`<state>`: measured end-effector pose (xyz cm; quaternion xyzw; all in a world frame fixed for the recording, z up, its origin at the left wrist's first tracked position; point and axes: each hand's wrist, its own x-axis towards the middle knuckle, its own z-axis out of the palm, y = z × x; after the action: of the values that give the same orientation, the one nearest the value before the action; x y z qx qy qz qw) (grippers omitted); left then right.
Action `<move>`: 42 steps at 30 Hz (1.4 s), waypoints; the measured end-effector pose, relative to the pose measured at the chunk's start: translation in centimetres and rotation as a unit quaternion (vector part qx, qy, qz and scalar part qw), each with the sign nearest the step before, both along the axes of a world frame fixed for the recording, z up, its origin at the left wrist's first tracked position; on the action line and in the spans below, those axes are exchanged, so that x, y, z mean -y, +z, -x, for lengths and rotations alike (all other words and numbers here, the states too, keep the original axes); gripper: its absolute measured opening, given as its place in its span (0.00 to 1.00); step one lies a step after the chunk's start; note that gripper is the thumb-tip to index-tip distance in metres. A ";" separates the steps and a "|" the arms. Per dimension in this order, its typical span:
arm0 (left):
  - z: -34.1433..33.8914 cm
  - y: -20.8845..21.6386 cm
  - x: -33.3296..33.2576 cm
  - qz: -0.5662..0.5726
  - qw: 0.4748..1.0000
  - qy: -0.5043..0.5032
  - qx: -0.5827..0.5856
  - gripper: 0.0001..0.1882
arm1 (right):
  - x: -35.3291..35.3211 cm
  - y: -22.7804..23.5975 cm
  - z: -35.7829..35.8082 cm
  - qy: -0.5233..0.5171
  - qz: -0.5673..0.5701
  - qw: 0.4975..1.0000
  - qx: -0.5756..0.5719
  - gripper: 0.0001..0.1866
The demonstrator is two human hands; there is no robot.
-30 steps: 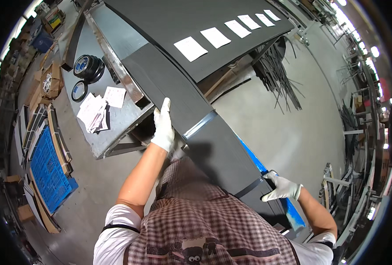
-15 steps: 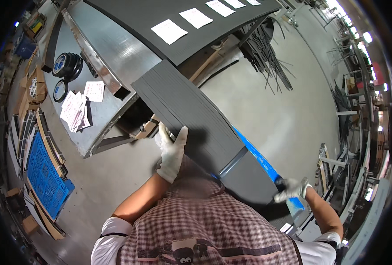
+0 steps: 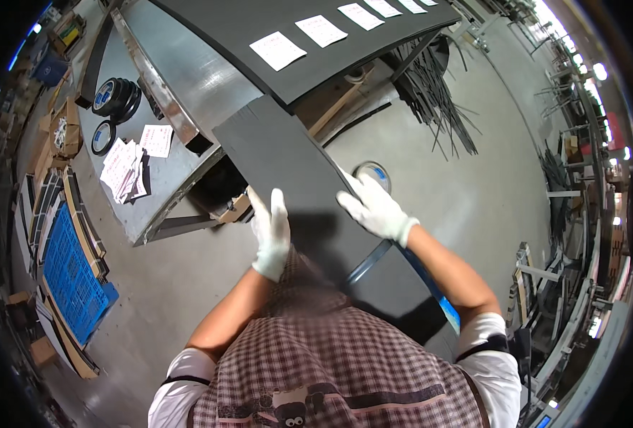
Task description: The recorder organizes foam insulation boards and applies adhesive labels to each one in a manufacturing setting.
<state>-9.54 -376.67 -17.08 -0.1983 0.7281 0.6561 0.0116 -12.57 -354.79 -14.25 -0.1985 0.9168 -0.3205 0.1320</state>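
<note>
A long stack of dark grey flat sheets (image 3: 277,146) slants across in front of me, bound by a shiny band of tape (image 3: 368,262). My left hand (image 3: 270,235), in a white glove, holds the stack's left edge, thumb raised beside the top face. The gloved right hand (image 3: 377,208) grips the opposite edge, thumb over the top and forefinger along the side. Just beyond those fingers is a roll of tape (image 3: 382,173), partly hidden behind the hand; whether the fingers hold it, I cannot tell. Beneath the stack's near part shows a blue surface (image 3: 448,312).
A metal table (image 3: 188,50) at left carries black tape rolls (image 3: 117,100) and loose printed slips (image 3: 125,171). Ahead lies a large dark board (image 3: 238,18) with a row of paper labels (image 3: 279,50). Dark strips (image 3: 438,100) hang beyond, and a blue pallet (image 3: 76,274) lies on the floor.
My right hand has moved up and left from the stack's near end to its right edge, beside my left hand. The top sheets look smoother, and a tape roll now shows beyond the right hand.
</note>
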 end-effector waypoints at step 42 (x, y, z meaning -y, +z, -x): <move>0.5 -0.7 5.0 -0.249 0.963 -0.096 0.041 0.34 | -13.4 6.3 -15.8 -0.511 0.066 0.848 -0.125 0.21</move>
<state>-10.05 -381.67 -17.78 -0.1448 0.5563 0.8037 0.1537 3.20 -341.35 -7.94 0.2518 0.8742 -0.3745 -0.1793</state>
